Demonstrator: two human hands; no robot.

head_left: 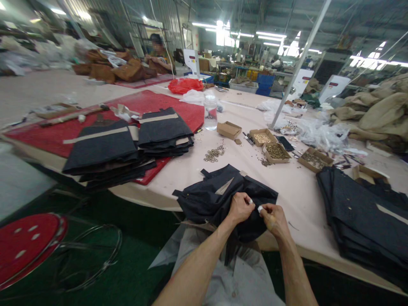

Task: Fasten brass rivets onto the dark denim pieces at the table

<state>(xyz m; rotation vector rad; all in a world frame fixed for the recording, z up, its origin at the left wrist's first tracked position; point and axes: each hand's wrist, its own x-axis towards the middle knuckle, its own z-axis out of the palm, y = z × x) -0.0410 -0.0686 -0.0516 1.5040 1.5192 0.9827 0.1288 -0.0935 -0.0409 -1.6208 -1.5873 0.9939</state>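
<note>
Flanking black fabric [198, 199]: dark stacks [103, 146] | beyond: metal rings [212, 156], cardboard boxes [225, 131] | left hand [240, 208], right hand [274, 219]: fingers pinched on fabric

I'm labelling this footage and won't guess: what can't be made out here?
All in the head view:
Whether the left hand or right hand pinches a small part: covered by their own fingers.
Underside of the black fabric piece: hidden by its upper layer.
Black stack on the right: cut off by the right edge.
Red stool: cut off by the left edge.
Brass-coloured bits: too small for exact shape.
</note>
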